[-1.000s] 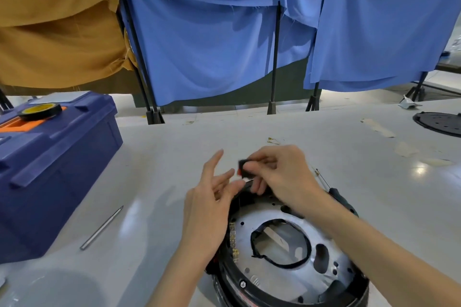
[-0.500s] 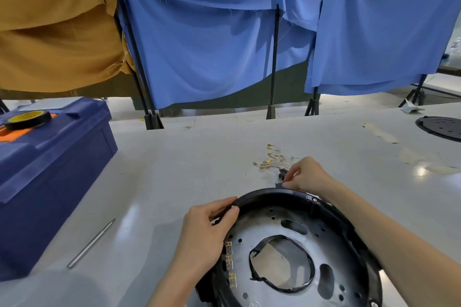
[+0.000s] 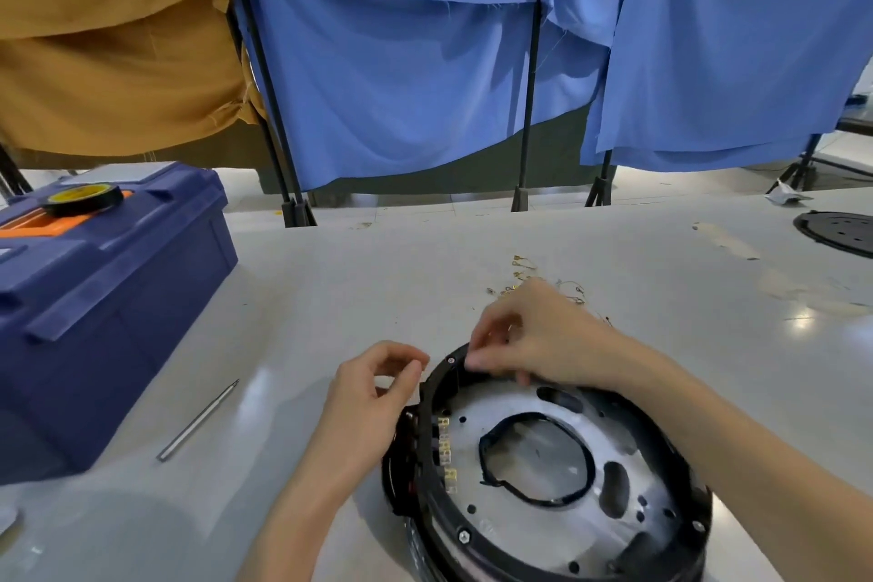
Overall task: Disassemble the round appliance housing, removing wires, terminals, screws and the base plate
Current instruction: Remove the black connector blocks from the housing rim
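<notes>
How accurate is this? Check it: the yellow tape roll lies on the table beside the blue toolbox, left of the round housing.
Not on the table: the tape roll lies on top of the blue toolbox, left of the round housing. The head view shows it.
</notes>
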`<state>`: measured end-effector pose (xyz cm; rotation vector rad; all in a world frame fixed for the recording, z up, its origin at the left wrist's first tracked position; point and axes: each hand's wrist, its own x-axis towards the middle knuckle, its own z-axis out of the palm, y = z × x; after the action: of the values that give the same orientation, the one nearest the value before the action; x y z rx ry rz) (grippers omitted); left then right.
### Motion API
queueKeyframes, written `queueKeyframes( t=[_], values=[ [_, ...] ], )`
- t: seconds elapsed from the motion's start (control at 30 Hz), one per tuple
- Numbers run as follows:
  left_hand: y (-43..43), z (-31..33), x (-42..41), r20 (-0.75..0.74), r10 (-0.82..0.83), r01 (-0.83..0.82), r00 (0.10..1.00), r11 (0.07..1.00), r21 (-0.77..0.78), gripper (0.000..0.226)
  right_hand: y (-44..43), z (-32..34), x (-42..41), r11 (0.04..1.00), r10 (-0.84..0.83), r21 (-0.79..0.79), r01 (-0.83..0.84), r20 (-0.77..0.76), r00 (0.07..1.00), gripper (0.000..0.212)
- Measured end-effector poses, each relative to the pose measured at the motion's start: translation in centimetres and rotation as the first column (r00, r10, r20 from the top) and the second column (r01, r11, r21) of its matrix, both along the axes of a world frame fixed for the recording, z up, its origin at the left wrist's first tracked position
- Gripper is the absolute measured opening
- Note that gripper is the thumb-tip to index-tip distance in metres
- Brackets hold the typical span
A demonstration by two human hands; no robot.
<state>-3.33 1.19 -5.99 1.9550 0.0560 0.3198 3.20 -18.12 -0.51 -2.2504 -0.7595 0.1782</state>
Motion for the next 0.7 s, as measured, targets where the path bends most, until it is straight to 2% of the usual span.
queueKeyframes(
  t=[0.07,0.1,0.17,0.23,0.3,0.5,0.63,0.7],
  values=[
    [0.8,0.1,-0.6,0.017,0.003,-0.003,1.0,0.999,0.041,0.015,0.9,-0.8,-1.8,0.983,0.152,-0.089,-0.161,-0.096,0.984,0.013],
    [1.1,0.2,-1.0,0.007,-0.016,0.015,1.0,0.999,0.031,0.016,1.3,-1.2,-2.4,0.973,0.183,-0.128,-0.194,-0.093,0.979,0.015],
    [1.8,0.2,-1.8,-0.038,-0.094,0.093,0.995,0.995,-0.03,0.018,1.8,-2.0,-3.2,0.963,0.206,-0.165,-0.213,-0.057,0.977,0.013],
    [2.2,0.3,-2.5,-0.078,-0.187,0.18,0.979,0.98,-0.088,0.02,2.1,-2.4,-3.7,0.969,0.2,-0.132,-0.207,-0.067,0.978,0.004],
    [2.6,0.4,-2.8,-0.092,-0.231,0.222,0.969,0.971,-0.09,0.023,2.1,-2.5,-3.9,0.975,0.17,-0.135,-0.174,-0.04,0.985,0.006],
    [2.1,0.7,-3.2,-0.042,-0.221,0.224,0.974,0.971,0.083,0.028,2.8,-2.4,-4.2,0.949,0.196,-0.274,-0.158,0.117,0.974,0.014],
    [2.1,0.5,-3.3,0.0,-0.204,0.201,0.979,0.966,0.161,0.028,3.2,-2.1,-3.8,0.927,0.235,-0.322,-0.191,0.104,0.966,0.013],
    [2.1,0.4,-3.3,0.015,-0.199,0.193,0.98,0.965,0.177,0.029,3.4,-2.5,-3.6,0.917,0.226,-0.366,-0.16,0.146,0.963,0.013]
  ],
)
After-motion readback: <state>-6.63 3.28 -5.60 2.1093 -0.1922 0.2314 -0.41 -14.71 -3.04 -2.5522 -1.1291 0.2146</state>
